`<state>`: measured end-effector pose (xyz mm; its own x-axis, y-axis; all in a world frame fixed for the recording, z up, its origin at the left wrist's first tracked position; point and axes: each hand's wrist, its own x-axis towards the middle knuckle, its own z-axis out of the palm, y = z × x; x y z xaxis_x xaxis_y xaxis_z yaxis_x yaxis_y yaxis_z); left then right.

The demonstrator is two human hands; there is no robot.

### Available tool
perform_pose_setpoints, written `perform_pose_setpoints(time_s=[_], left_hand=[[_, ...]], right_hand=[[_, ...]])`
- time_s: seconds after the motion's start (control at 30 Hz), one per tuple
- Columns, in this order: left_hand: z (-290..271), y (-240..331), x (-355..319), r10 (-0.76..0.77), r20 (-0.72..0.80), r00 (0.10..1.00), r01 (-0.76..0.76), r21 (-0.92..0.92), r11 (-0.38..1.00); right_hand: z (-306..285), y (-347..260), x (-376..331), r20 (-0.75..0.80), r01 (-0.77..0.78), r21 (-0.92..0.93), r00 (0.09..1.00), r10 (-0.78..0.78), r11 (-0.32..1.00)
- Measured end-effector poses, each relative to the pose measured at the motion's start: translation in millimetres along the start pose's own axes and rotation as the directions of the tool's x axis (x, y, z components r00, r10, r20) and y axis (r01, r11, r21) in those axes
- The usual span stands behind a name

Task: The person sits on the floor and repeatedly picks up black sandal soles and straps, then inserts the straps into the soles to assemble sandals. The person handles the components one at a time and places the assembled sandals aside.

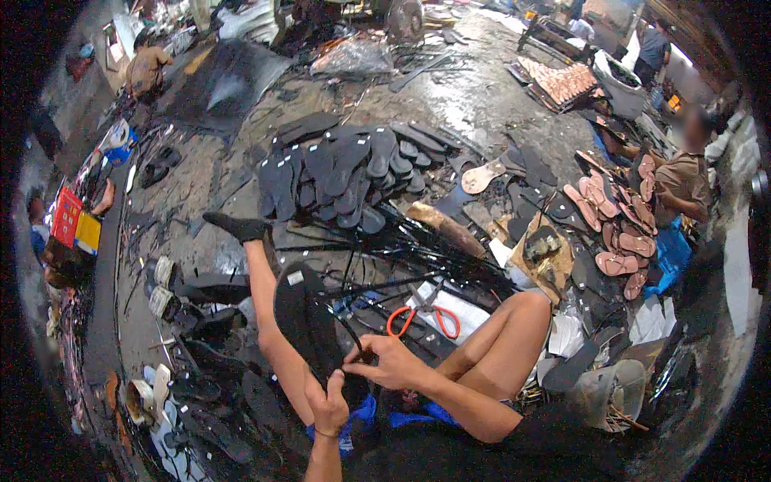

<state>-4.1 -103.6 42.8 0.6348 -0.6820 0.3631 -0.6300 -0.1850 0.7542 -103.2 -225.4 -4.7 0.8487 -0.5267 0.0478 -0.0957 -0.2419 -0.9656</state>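
A black shoe sole [303,313] with a small white sticker at its far end stands tilted in front of me. My left hand [328,408] is closed around its near end, thumb up along the edge. At that same end my right hand [387,363] pinches a thin black strap [353,337] that curves up beside the sole. Where the strap meets the sole is hidden by my fingers. Just beyond my right hand, scissors with orange-red handles [426,320] lie by a white sheet [462,309]. A bundle of long shiny black strips [418,249] spreads behind them.
A heap of black soles [345,165] covers the floor ahead. Pink sandals [614,233] lie at right beside a seated person [683,177]. A clear plastic bin [610,394] stands near my right knee. More black footwear [209,410] lies at left. Another person [147,68] sits far left.
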Motion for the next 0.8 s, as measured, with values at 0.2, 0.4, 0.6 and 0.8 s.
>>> perform_pose_setpoints(time_s=[0.2, 0.4, 0.6, 0.8], left_hand=[[-3, -15, -15, -0.293, 0.195, 0.936, 0.347, -0.374, 0.860], [-53, -74, -13, -0.163, 0.738, 0.655, 0.307, -0.063, 0.950], [-90, -73, -10, -0.334, 0.574, 0.747, 0.436, -0.044, 0.899], [-62, -78, -33, -0.685, 0.125, 0.718, 0.479, -0.803, 0.355]], right_hand=[[-4, 5, -4, 0.070, -0.018, 0.028, 0.997, 0.016, 0.999], [-36, 26, 2, -0.214, 0.206, -0.153, 0.948, -0.236, 0.966], [-56, 43, -9, -0.293, 0.012, 0.861, 0.829, 0.476, 0.508], [-4, 19, -25, 0.056, -0.428, 0.601, 0.865, 0.499, 0.675]])
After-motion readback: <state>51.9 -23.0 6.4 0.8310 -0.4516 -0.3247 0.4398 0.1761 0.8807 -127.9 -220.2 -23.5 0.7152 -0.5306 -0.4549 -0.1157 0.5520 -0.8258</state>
